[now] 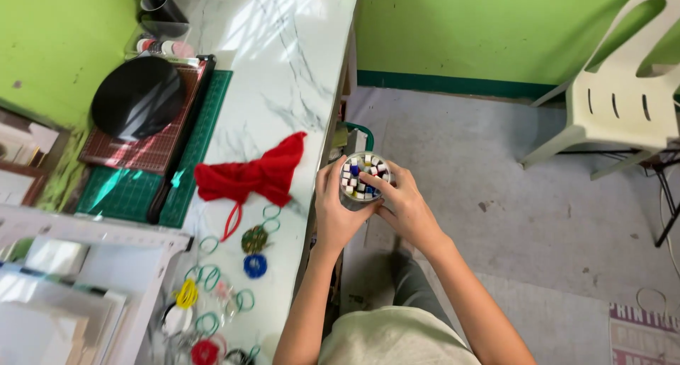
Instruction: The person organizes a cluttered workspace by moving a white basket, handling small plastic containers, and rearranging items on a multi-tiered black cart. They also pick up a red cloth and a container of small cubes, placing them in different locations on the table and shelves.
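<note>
- Clear round plastic container [364,181] packed with small coloured caps, held in the air just off the edge of the white marble-pattern surface [283,67], over the grey floor [496,188].
- Left hand [334,209]: grip wrapped around the container's side, pressed against it.
- Right hand [404,206]: cups the other side; fingertips [374,184] reach onto the caps at the top.
- Red fabric bow [251,175] on the surface, near the left hand, not touching.
- Green, yellow and blue rubber-band rings [255,266] scattered below the bow.
- White plastic chair [623,89] well apart, far right.

Clear round container [363,184], upright, full of small multicolour pieces, beside table edge.
</note>
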